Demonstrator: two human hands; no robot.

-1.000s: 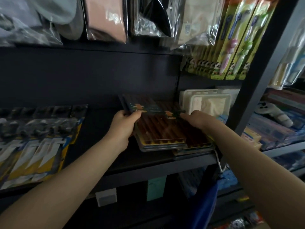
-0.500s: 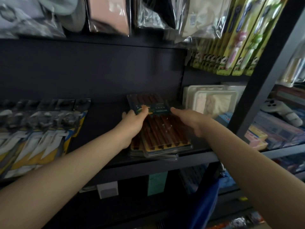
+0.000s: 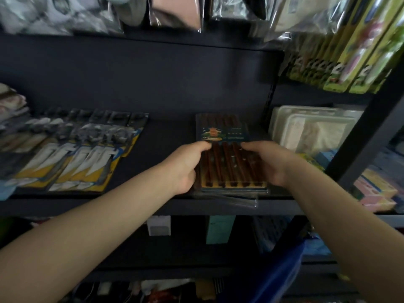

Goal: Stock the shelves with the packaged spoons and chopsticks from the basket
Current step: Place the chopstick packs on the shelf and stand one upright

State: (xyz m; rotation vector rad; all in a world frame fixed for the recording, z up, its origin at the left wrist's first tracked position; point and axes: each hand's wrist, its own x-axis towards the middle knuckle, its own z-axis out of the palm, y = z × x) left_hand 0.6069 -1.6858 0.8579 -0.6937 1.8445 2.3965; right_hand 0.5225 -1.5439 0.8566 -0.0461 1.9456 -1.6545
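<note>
A stack of clear packs of dark brown chopsticks [image 3: 227,162] with a blue label band lies on the dark middle shelf [image 3: 170,204], its long side running front to back. My left hand [image 3: 185,165] grips the stack's left edge, thumb on top. My right hand [image 3: 269,162] holds the right edge, fingers curled over the top pack. Several packaged spoons [image 3: 72,154] on yellow and blue cards lie in overlapping rows on the same shelf to the left. The blue basket [image 3: 282,270] hangs low at the right, mostly hidden by my right arm.
White flat packs [image 3: 312,130] sit right of the chopsticks behind a black upright post [image 3: 363,136]. Green carded toothbrushes [image 3: 354,51] and bagged goods [image 3: 175,12] hang above. Boxes [image 3: 376,189] fill the neighbouring bay. Price tags [image 3: 158,225] hang under the shelf edge.
The chopstick packs, skewed and spread a second ago, have been turned and squared into one straight stack. Both hands shifted along its sides and the view moved closer.
</note>
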